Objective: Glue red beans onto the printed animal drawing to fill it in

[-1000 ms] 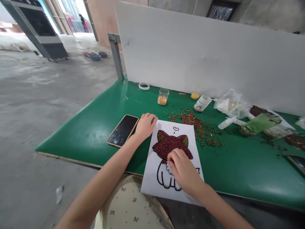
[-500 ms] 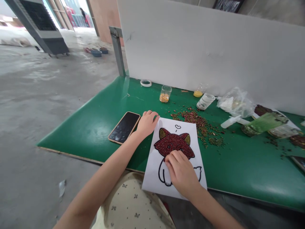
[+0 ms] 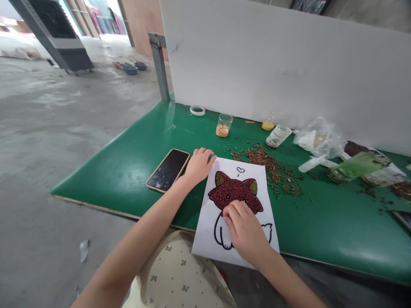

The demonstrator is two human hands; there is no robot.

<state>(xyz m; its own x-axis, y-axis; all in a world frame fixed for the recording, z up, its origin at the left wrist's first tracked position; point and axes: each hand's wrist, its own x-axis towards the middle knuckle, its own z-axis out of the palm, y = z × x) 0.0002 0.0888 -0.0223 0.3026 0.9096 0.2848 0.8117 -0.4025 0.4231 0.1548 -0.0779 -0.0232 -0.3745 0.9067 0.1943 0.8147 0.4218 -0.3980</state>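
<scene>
My right hand (image 3: 244, 229) has slid a little lower on the paper (image 3: 236, 214), fingers bunched and pressing seeds just under the red fox head (image 3: 234, 194), while my left hand (image 3: 198, 164), fingers spread flat, pins the sheet's corner beside the phone (image 3: 168, 170) on the desk (image 3: 128, 171).

The worktop (image 3: 128, 171) left of the phone (image 3: 168, 170) is bare out to its edge. The phone lies just beside the left hand (image 3: 198, 164), narrowing that side. The right hand (image 3: 242, 224) rests on the paper (image 3: 205, 231), which overhangs the near edge. Right of the paper, the front strip of worktop lies open. Behind the paper, scattered beans (image 3: 268, 164) cover the surface. Further back stand a jar (image 3: 223, 125), a tipped jar (image 3: 277, 136), a bag (image 3: 317, 139) and a green packet (image 3: 358, 164). A white board (image 3: 289, 64) closes off the rear.
</scene>
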